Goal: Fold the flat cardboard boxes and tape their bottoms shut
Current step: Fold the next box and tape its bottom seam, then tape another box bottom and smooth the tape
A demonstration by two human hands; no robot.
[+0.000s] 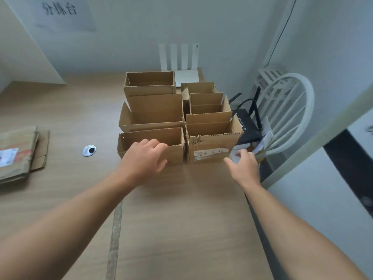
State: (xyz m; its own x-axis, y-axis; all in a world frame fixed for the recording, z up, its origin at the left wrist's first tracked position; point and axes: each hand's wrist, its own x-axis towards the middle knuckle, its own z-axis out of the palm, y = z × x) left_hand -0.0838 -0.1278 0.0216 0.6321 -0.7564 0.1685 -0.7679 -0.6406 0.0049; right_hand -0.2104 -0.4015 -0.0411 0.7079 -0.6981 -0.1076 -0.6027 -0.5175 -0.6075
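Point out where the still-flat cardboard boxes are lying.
In the head view the flat cardboard boxes lie stacked at the left edge of the frame, left of the round cable grommet and well apart from the folded boxes.

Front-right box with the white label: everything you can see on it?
The labelled box is brown corrugated cardboard, erected, upright on the wooden table, top open, flaps standing. A white printed label crosses its near face. Its left side sits against or nearly against the front-left box; another open box stands directly behind. The right hand is by its lower right corner; contact cannot be told.
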